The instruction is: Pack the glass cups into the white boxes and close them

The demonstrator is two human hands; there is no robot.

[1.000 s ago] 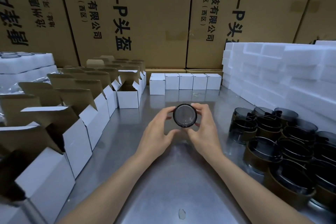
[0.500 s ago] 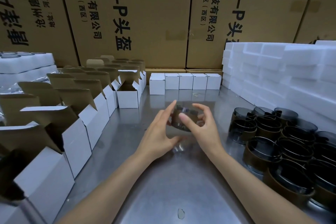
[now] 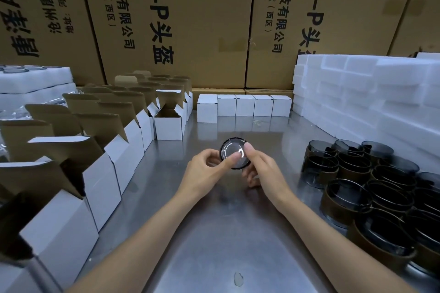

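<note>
Glass cup [image 3: 234,155] (tilted) between both hands

steel table [image 3: 228,233], printed cardboard cartons [image 3: 190,19] stacked behind.

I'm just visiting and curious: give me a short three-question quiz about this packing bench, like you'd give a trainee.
1. True or false: the glass cup being held is already inside a white box.
2. Multiple choice: the row of closed white boxes stands (A) at the back of the table, (B) on top of the foam blocks, (C) among the waiting cups.
3. Short answer: on which side of the person does the cluster of waiting cups stand?

Key
1. False: the left hand and right hand both hold it above the metal table.
2. A.
3. The right; the open boxes line the left.
</note>
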